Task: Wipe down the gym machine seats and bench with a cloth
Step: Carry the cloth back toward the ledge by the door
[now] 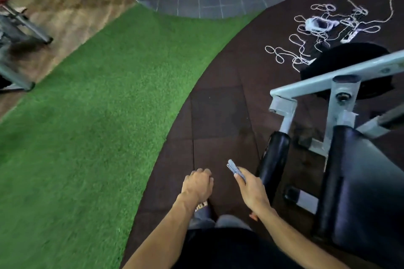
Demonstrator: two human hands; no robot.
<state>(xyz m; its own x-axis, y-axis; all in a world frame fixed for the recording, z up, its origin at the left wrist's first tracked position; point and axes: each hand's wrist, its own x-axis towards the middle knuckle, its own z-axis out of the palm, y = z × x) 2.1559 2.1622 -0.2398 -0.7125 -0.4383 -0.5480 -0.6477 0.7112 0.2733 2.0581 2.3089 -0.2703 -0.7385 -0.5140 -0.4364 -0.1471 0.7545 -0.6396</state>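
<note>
The right hand [251,190] pinches a small folded grey-blue cloth [236,170], probably soft, light and limp, beside the black padded machine seat [358,181], while the left hand [199,183] hangs loosely curled, holding nothing.

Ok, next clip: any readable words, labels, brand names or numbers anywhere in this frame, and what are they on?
None can be read.
Machine frame: no lettering shows.
Black pads: plain.
Folded cloth in the right hand: no print visible.
Left hand: holds nothing.
</note>
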